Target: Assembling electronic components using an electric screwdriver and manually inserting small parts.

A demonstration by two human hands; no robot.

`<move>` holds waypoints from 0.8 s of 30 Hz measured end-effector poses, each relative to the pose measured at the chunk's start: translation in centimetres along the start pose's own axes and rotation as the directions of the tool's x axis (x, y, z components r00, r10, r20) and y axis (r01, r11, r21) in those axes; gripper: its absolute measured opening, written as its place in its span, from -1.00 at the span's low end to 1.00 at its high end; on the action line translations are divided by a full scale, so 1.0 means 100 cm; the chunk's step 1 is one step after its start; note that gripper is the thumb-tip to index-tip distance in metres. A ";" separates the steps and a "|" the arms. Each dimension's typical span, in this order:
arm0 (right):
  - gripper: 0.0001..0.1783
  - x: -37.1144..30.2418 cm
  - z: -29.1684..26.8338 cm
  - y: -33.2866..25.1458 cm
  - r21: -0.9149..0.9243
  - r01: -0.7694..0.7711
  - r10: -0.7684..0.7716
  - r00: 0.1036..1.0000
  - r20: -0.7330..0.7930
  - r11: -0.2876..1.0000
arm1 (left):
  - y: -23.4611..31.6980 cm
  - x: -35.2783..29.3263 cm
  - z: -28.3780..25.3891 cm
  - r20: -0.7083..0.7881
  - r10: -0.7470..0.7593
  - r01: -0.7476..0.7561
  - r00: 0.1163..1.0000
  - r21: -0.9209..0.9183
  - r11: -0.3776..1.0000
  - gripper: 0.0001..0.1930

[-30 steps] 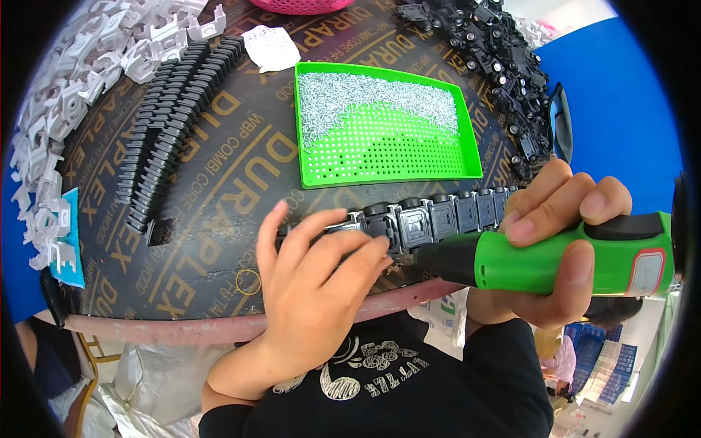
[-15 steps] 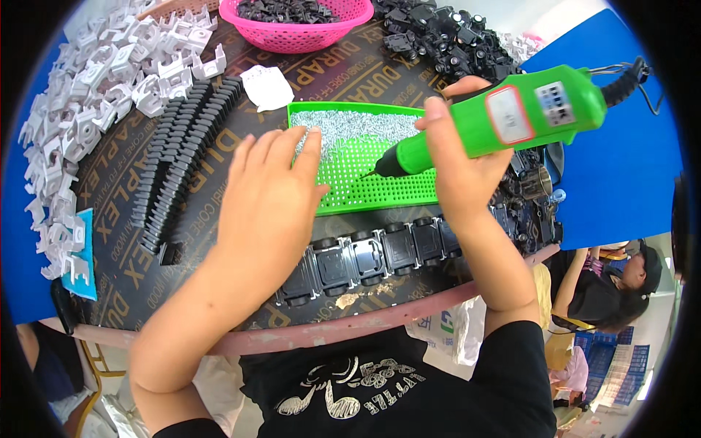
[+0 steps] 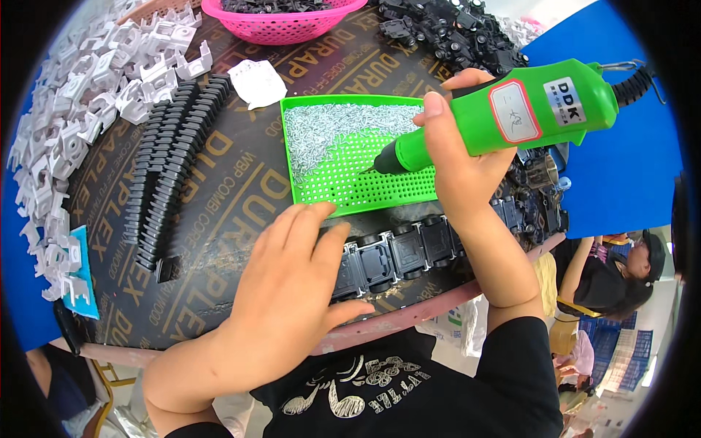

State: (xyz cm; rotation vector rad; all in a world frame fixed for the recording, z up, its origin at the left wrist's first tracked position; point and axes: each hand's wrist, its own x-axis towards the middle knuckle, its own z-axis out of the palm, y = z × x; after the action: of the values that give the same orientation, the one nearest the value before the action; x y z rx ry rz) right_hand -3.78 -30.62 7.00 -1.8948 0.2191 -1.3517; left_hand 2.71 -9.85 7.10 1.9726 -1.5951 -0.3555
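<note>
My right hand (image 3: 467,146) is wrapped around a green electric screwdriver (image 3: 526,113). Its thin bit points down over the bare perforated part of a green tray (image 3: 409,191). Small silvery screws (image 3: 314,135) lie heaped along the tray's far and left sides. My left hand (image 3: 292,263), fingers and thumb apart, is over the left end of a row of black toy-car-like bodies (image 3: 405,250), just in front of the tray. Its fingertips come close to the tray's near edge; whether they touch a body I cannot tell.
Two lines of stacked black plastic parts (image 3: 164,160) stand to the left, beyond them a pile of white brackets (image 3: 95,95). A pink basket (image 3: 285,28) and a heap of black parts (image 3: 445,36) are at the back. A white paper scrap (image 3: 257,84) lies near the tray.
My left hand has moved from the tray's left edge toward me, over the row of black bodies. The right hand keeps the screwdriver over the tray. The view has shifted slightly.
</note>
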 end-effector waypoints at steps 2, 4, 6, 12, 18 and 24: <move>-0.78 -0.001 0.001 -0.001 0.034 0.028 -0.028 1.000 0.003 0.999 | 0.004 -0.002 -0.002 0.027 0.004 -0.004 1.000 -0.010 1.000 -0.26; -0.78 -0.001 0.000 -0.002 0.022 0.022 -0.023 1.000 0.013 1.000 | 0.006 -0.003 -0.001 0.053 0.011 -0.009 0.999 -0.021 1.000 -0.26; -0.78 -0.001 -0.002 -0.004 0.003 0.019 -0.019 1.000 0.021 1.000 | 0.004 -0.003 0.001 0.112 -0.039 0.046 0.993 -0.057 0.997 -0.27; -0.65 0.000 -0.033 -0.062 -0.224 0.016 -0.013 1.000 0.015 0.974 | 0.000 -0.003 0.021 -0.012 0.007 -0.008 1.000 -0.094 0.995 -0.30; -0.62 -0.023 -0.029 -0.082 0.074 0.148 -0.161 0.961 0.224 0.986 | -0.005 -0.003 0.028 -0.046 -0.004 -0.001 0.999 -0.102 0.995 -0.36; -0.52 -0.026 -0.036 -0.085 -0.121 0.022 0.028 0.918 0.394 0.992 | -0.003 -0.002 0.031 -0.075 0.027 -0.034 0.997 -0.084 0.996 -0.41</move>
State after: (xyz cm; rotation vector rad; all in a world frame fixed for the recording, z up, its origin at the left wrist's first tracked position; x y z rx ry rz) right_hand -10.42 -25.28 11.33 -2.2240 0.1015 -0.9398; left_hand 1.23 -10.38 4.40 1.8733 -1.5366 -0.3295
